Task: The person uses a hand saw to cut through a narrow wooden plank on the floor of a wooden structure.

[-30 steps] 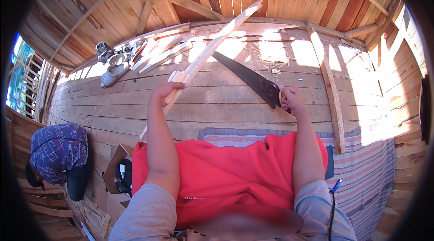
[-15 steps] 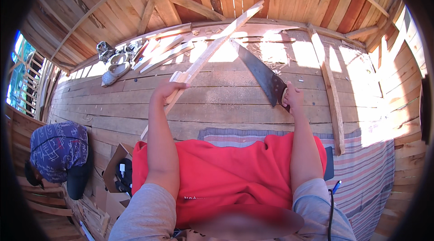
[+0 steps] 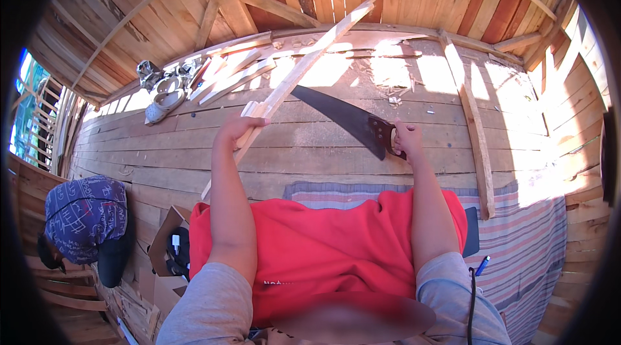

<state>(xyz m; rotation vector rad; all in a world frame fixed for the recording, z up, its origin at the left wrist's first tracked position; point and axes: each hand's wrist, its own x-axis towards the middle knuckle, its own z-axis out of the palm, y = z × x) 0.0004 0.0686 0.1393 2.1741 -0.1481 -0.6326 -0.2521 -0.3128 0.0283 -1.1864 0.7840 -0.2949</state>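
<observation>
My left hand [image 3: 240,130] is closed around a long pale wooden strip [image 3: 304,67], which slants from beside my lap up to the far wall. A short wood piece [image 3: 253,109] lies against the strip at my grip. In my right hand [image 3: 409,138] is the dark handle of a handsaw [image 3: 349,118]. Its grey blade points up and left, with the tip close to the strip; whether it touches I cannot tell. My fingers partly cover the handle.
Clogs [image 3: 165,100] and loose wood strips [image 3: 236,76] lie at the far left. A long batten [image 3: 475,144] rests at the right, partly over a striped mat [image 3: 530,248]. A person [image 3: 87,222] crouches at the left, near an open cardboard box [image 3: 162,245]. Wood scraps [image 3: 396,89] litter the far floor.
My right hand has moved slightly left, and the saw has swung left so its tip sits nearer the strip. My left hand keeps its grip, almost unmoved.
</observation>
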